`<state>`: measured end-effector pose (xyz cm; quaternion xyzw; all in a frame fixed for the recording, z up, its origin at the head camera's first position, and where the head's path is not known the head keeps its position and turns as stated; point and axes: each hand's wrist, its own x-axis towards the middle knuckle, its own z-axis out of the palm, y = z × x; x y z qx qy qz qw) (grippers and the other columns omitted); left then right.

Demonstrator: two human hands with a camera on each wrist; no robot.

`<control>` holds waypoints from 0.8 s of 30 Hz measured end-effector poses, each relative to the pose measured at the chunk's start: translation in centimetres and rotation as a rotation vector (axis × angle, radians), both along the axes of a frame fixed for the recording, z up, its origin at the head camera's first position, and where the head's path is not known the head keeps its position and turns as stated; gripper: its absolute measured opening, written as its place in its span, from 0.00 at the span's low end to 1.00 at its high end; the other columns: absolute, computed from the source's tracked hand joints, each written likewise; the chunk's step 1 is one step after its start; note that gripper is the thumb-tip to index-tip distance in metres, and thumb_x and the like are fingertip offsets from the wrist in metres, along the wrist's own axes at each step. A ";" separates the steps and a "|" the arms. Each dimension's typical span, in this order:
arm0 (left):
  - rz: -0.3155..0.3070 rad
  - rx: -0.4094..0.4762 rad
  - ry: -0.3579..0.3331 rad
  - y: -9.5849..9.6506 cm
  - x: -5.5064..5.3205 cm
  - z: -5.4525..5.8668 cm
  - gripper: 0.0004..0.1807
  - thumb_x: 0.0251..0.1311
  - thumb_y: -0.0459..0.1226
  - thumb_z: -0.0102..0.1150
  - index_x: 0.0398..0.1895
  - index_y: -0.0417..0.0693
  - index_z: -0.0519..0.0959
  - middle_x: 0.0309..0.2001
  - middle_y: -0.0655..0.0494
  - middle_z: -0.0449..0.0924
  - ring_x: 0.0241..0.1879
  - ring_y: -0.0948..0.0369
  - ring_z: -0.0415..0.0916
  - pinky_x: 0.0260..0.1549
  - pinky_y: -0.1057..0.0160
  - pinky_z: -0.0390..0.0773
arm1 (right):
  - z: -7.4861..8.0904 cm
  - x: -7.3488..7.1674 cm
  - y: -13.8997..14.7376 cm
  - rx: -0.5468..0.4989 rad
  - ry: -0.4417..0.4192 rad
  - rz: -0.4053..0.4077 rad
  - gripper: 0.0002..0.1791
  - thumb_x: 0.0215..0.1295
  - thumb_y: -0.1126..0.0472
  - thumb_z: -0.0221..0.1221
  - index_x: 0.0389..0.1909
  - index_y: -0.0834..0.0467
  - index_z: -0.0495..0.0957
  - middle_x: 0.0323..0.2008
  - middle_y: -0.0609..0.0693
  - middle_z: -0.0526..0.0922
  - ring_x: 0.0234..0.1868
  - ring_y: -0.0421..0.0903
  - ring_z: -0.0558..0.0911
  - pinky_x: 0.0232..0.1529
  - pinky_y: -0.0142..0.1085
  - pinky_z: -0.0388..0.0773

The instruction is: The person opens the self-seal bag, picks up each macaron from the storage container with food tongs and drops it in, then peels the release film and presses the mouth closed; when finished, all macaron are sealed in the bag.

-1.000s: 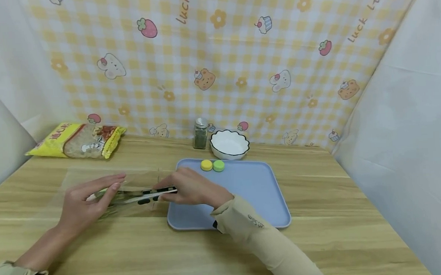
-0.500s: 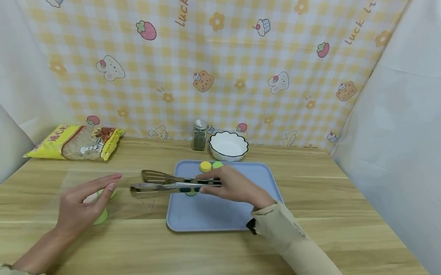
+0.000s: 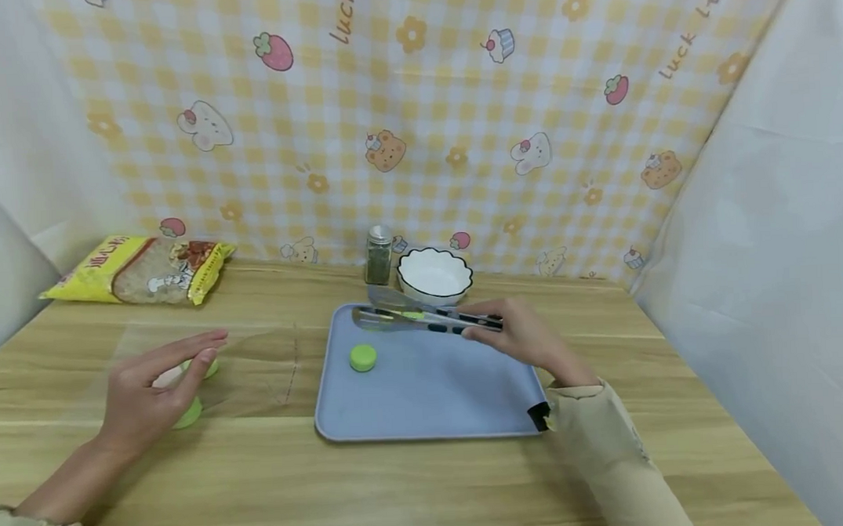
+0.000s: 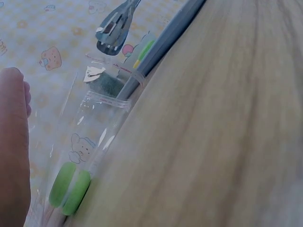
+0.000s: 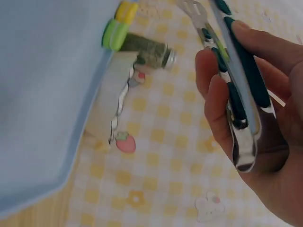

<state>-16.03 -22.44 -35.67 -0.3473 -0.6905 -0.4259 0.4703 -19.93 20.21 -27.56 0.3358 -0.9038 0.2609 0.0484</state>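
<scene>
My left hand (image 3: pixel 147 389) pinches the upper film of a clear plastic bag (image 3: pixel 264 372) lying on the table. Inside the bag, green macarons (image 3: pixel 188 414) show beside the hand, partly hidden by it; one macaron (image 4: pixel 69 189) stands on edge in the left wrist view. My right hand (image 3: pixel 520 337) grips metal tongs with dark grips (image 3: pixel 445 319), their heads over the back left of the blue tray (image 3: pixel 429 435). One green macaron (image 3: pixel 363 358) sits on the tray's left. Behind the tongs are a yellow macaron (image 5: pixel 126 12) and a green macaron (image 5: pixel 115 34), mostly hidden in the head view.
A glass shaker of dried herbs (image 3: pixel 379 257) and a white scalloped bowl (image 3: pixel 434 274) stand behind the tray. A yellow food packet (image 3: pixel 139 271) lies at the back left. A checked cloth (image 3: pixel 457 104) hangs behind the wooden table (image 3: pixel 375 492).
The right hand has drawn the tongs out of the bag and moved them right, to the tray's back. A green macaron now shows on the tray's left. The left hand stays at the bag.
</scene>
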 end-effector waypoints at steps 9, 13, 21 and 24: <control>0.013 -0.004 0.000 0.6 0.4 0.7 0.14 0.59 0.34 0.60 0.31 0.25 0.82 0.35 0.40 0.83 0.43 0.69 0.79 0.44 0.78 0.73 | 0.7 0.0 2.7 0.040 0.013 -0.127 0.17 0.58 0.61 0.64 0.49 0.60 0.81 0.43 0.54 0.83 0.17 0.35 0.68 0.25 0.33 0.71; 0.017 -0.005 -0.008 0.5 0.5 0.7 0.13 0.59 0.34 0.60 0.31 0.26 0.82 0.35 0.39 0.83 0.44 0.69 0.79 0.44 0.78 0.73 | 0.8 -0.2 3.4 0.050 -0.013 -0.149 0.17 0.59 0.60 0.63 0.50 0.59 0.80 0.44 0.56 0.83 0.10 0.36 0.53 0.20 0.32 0.68; -0.001 0.007 -0.005 -0.5 -0.5 -0.7 0.10 0.57 0.31 0.61 0.33 0.28 0.83 0.36 0.39 0.82 0.43 0.65 0.80 0.45 0.76 0.73 | 0.6 -0.6 3.8 0.063 -0.053 -0.154 0.17 0.57 0.61 0.65 0.49 0.60 0.81 0.33 0.49 0.84 0.11 0.36 0.58 0.15 0.30 0.63; 0.005 -0.002 -0.012 -0.7 -0.6 -0.9 0.10 0.57 0.31 0.61 0.34 0.28 0.83 0.37 0.39 0.82 0.44 0.65 0.80 0.45 0.76 0.73 | 0.3 -0.8 3.8 0.088 -0.049 -0.163 0.17 0.57 0.61 0.65 0.48 0.60 0.81 0.32 0.47 0.84 0.12 0.36 0.58 0.14 0.30 0.62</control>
